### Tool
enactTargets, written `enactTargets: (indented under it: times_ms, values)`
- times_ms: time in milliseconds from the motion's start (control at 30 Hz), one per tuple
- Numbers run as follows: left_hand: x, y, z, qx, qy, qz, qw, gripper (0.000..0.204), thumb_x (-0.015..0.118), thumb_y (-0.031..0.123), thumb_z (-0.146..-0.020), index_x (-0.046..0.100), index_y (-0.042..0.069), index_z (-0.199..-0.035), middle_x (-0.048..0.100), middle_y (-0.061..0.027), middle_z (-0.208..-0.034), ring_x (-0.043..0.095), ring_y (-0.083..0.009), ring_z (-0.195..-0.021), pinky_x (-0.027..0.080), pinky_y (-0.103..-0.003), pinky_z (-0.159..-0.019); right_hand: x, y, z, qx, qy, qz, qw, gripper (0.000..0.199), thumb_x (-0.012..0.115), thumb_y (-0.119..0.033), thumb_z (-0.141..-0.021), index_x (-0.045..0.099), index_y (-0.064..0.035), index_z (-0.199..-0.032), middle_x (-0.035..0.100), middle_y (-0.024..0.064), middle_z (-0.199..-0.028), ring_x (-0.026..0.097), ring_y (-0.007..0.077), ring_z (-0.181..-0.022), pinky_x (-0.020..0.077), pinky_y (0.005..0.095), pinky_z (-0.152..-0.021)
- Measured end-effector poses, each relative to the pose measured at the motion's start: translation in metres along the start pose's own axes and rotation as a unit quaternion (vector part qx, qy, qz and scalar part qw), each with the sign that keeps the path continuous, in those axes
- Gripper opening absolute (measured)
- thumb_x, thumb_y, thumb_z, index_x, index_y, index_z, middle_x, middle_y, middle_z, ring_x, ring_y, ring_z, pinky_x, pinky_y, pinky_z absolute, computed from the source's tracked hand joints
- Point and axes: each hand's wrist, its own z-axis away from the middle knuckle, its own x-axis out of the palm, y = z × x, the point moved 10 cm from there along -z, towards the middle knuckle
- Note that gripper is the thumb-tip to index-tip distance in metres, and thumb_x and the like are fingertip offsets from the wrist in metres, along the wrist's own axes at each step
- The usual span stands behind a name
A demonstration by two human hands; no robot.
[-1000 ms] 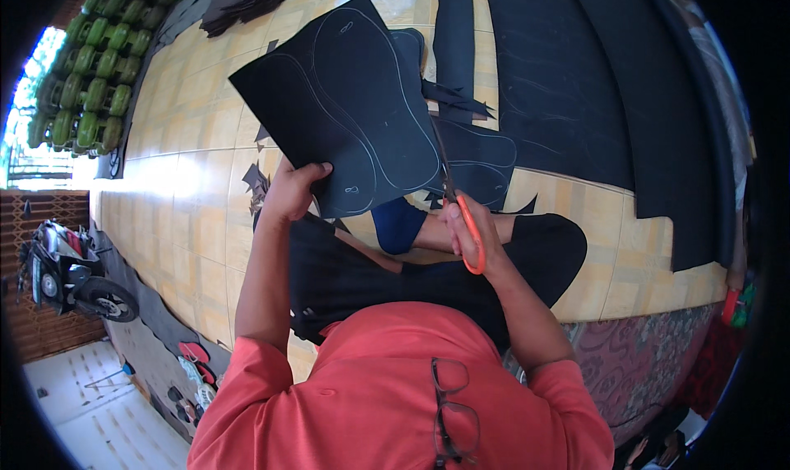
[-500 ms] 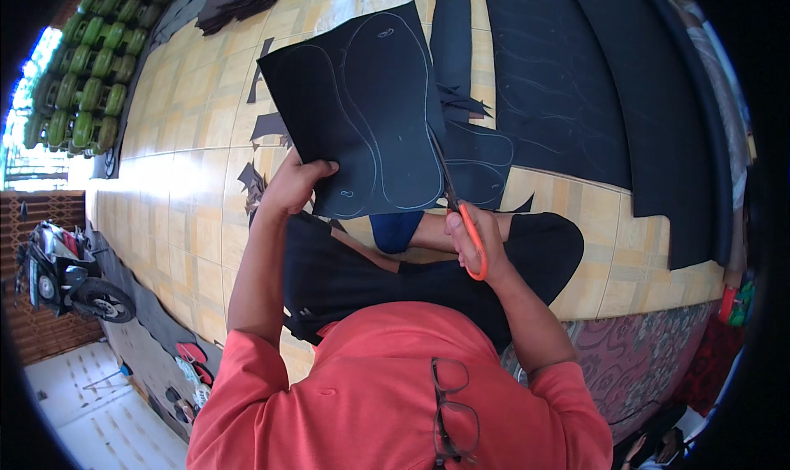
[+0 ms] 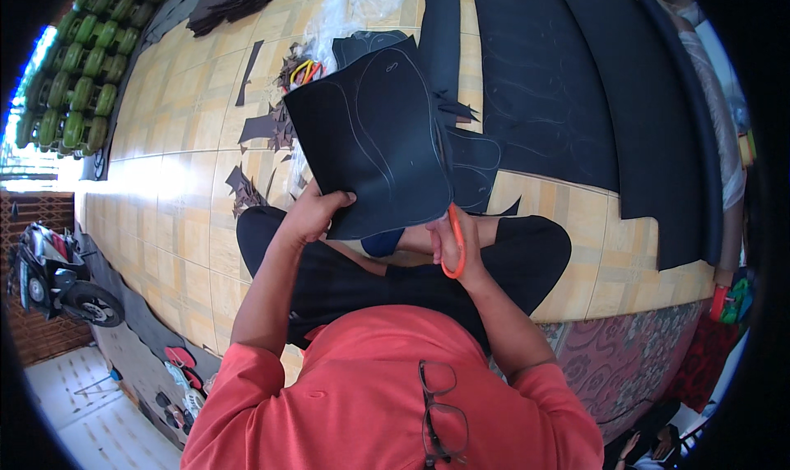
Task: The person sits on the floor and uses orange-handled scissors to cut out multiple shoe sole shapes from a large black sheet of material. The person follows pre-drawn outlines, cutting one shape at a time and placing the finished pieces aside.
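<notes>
A black sheet (image 3: 370, 153) with pale sole-shaped outlines drawn on it is held tilted above my crossed legs. My left hand (image 3: 311, 213) is closed on its lower left corner, thumb on top. Orange-handled scissors (image 3: 462, 238) are gripped in my right hand (image 3: 448, 246) at the sheet's lower right edge. Their blades are mostly hidden by the sheet, so I cannot tell how far they are parted. Beside that edge lies another black piece (image 3: 477, 162) with drawn outlines.
Dark offcuts (image 3: 267, 129) are strewn on the tiled floor to the left, near yellow-handled scissors (image 3: 306, 71). Long black sheets (image 3: 543, 83) cover the right side. A brown stack (image 3: 230, 3) and clear plastic (image 3: 350, 13) lie at the far side. A motorcycle (image 3: 62, 277) stands left.
The sheet has shifted a little right and nearer to me, bending more. My right hand and scissors have moved slightly left, and the blades have passed out of sight.
</notes>
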Motion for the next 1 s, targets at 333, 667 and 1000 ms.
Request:
enactTargets:
  times_ms: [333, 667, 1000]
  values:
    - [0.029, -0.005, 0.021, -0.044, -0.01, 0.078, 0.996, 0.043, 0.064, 0.001, -0.077, 0.056, -0.002, -0.119, 0.065, -0.0092, -0.1, 0.064, -0.0178, -0.082, 0.051, -0.028, -0.067, -0.006, -0.004, -0.009, -0.012, -0.007, 0.026, 1.0, 0.023, 0.052, -0.011, -0.089, 0.056, 0.006, -0.104, 0.065, 0.0139, -0.077, 0.065, 0.0185, -0.065, 0.0503, 0.0292, -0.055]
    - [0.02, -0.015, 0.031, -0.108, -0.03, -0.008, 0.994, 0.039, 0.064, 0.006, -0.076, 0.057, -0.001, -0.113, 0.059, -0.0018, -0.072, 0.042, -0.0078, -0.04, 0.03, -0.025, -0.035, -0.016, -0.008, -0.013, -0.027, 0.081, 0.018, 0.996, 0.033, 0.05, -0.028, -0.1, 0.055, 0.0011, -0.085, 0.054, 0.0049, -0.058, 0.055, 0.0147, -0.049, 0.0411, 0.0301, -0.044]
    - [0.015, -0.022, 0.035, -0.15, -0.052, -0.063, 0.985, 0.035, 0.065, 0.01, -0.073, 0.06, 0.001, -0.107, 0.053, 0.0014, -0.062, 0.044, -0.0068, -0.043, 0.032, -0.024, -0.039, -0.021, -0.003, -0.016, -0.006, 0.055, 0.058, 0.997, 0.047, 0.046, -0.044, -0.1, 0.053, -0.0038, -0.076, 0.046, 0.0009, -0.053, 0.048, 0.0086, -0.042, 0.0369, 0.0241, -0.038]
